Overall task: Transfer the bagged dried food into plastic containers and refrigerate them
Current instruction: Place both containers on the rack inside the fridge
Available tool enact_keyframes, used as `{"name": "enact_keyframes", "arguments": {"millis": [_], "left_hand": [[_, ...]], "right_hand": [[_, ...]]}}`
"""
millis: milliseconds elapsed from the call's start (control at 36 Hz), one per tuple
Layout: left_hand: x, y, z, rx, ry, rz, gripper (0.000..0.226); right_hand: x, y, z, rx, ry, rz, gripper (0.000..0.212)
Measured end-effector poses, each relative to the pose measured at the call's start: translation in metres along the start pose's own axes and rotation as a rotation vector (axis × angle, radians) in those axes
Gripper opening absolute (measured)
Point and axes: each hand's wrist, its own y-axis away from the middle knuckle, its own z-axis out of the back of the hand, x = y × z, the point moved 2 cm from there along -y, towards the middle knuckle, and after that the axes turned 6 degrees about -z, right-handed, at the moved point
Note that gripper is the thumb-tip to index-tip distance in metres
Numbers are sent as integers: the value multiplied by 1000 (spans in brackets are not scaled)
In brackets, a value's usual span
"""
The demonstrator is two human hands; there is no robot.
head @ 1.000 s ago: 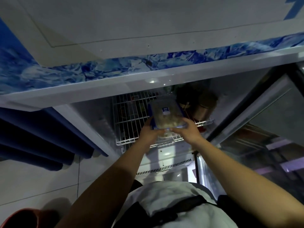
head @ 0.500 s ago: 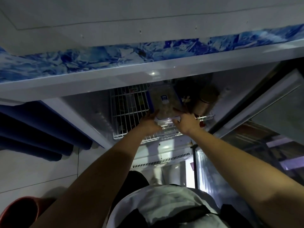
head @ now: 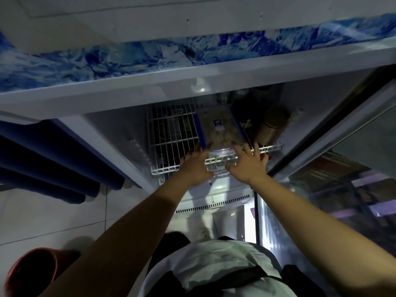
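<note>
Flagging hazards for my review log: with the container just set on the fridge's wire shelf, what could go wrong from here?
1. The plastic container has its near end close to the wire shelf's front edge; it might tip out unless pushed deeper.
2. Dark jars stand close beside it on the right; pushing it could knock them.
3. Both the left hand and right hand are open at the rim, so nothing grips it if it slides.

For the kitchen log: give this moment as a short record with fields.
place: open fridge, wire shelf
item: plastic container with blue side clips, lying on the shelf, filled with pale dried food
left hand: fingers straight, tips at the container's near left corner, no grip
right hand: fingers spread, at its near right corner, no grip
beside it: brown jar to the right
door: glass door open at right
</note>
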Motion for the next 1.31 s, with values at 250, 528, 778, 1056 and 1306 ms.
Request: {"name": "enact_keyframes", "arguments": {"millis": [250,528,778,1056,1306], "left_hand": [[17,155,12,-364,147,96,87],[81,449,-26,-610,110,649,88],[58,696,-128,-928,304,1172,90],[50,861,-184,-1250,395,1549,87],[75,954,-203,-1409,493,1741,90]], "right_hand": [[61,87,10,-114,-174,307,71],[199,271,-73,193,-61,866,67],[274,472,-145,461,30,1236,62],[353,650,-196,594,220,1657,67],[414,783,-254,716,330,1893,75]]}}
